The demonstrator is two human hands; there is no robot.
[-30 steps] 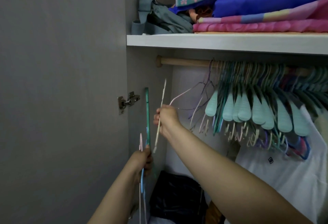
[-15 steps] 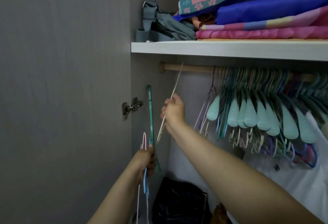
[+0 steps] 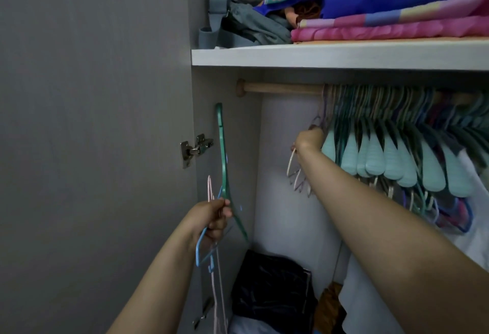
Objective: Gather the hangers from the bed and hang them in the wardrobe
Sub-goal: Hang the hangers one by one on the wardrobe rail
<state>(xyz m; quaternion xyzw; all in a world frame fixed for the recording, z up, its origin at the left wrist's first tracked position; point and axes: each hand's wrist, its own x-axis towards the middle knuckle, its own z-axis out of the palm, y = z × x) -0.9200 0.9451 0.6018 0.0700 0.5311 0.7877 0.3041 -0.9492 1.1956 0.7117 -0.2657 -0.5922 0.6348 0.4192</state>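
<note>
I judge the hanging step is in hand. A pale hanger (image 3: 292,164) is in my right hand (image 3: 308,141), fingers curled on it at the left end of the packed row (image 3: 383,153) under the rod (image 3: 283,88); whether its hook is over the rod I cannot tell. My left hand (image 3: 211,218), well apart and lower by the door, grips the rest: green hanger (image 3: 222,153), blue hanger (image 3: 199,250), pink hanger (image 3: 211,188). Next, I'd release it and take another across.

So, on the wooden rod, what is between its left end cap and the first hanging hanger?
Nothing: in the head view the wooden rod is bare from its end cap to the hanging hangers.
</note>
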